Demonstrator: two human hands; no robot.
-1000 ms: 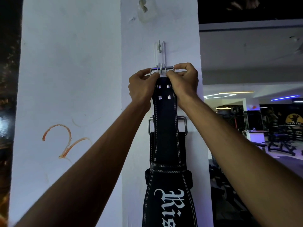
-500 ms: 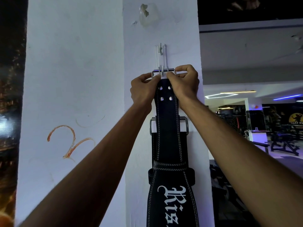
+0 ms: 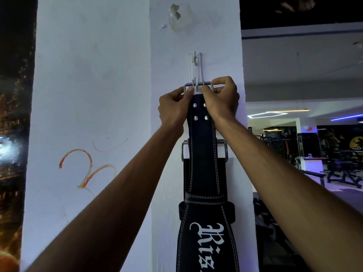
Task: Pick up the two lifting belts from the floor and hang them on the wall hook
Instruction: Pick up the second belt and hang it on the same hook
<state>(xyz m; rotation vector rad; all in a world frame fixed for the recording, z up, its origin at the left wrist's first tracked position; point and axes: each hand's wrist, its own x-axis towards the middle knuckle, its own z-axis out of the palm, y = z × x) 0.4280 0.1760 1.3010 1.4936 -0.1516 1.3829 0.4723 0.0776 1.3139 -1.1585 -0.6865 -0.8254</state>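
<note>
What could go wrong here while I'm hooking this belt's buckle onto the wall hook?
The buckle sits at the tip of the wall hook, held by the left hand and right hand; released unseated, the front belt could drop. Tugging may also dislodge the second belt behind.

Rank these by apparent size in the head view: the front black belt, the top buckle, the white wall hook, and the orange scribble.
1. Front black belt, by far the largest.
2. Orange scribble on the wall.
3. White wall hook and top buckle: the hook is taller, the buckle wider, and the hands hide the buckle's ends, so I won't rank them.
</note>
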